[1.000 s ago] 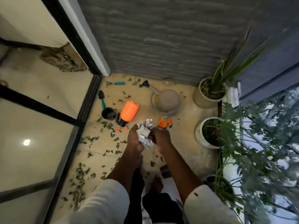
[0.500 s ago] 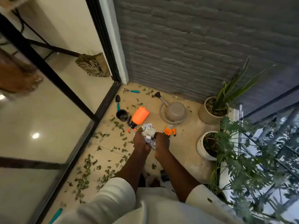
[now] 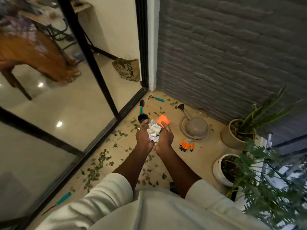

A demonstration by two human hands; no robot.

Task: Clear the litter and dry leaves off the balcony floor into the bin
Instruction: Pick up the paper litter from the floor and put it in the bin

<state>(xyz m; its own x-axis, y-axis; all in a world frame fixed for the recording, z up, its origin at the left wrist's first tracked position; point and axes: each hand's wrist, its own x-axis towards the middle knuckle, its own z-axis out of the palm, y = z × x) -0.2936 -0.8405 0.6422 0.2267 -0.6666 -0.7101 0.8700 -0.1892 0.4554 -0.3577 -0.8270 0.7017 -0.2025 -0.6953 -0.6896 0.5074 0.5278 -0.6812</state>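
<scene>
A bundle of crumpled foil and paper litter point(image 3: 154, 131) sits cupped between both my hands, held out in front of me above the floor. My left hand point(image 3: 144, 136) grips its left side and my right hand point(image 3: 164, 137) grips its right side, fingers curled round it. Dry green leaves point(image 3: 97, 165) lie scattered over the beige balcony tiles, thickest along the sliding door track. No bin shows in this view.
An orange spray bottle point(image 3: 163, 120), a black cup point(image 3: 142, 117), a grey watering can point(image 3: 195, 126), orange claw gloves point(image 3: 186, 145) and teal hand tools point(image 3: 157, 98) lie ahead. Potted plants point(image 3: 235, 133) line the right side. The glass door frame point(image 3: 106, 130) runs along the left.
My view has risen and swung left, showing more of the room behind the glass. Both hands still hold the litter bundle, now further out in front of me.
</scene>
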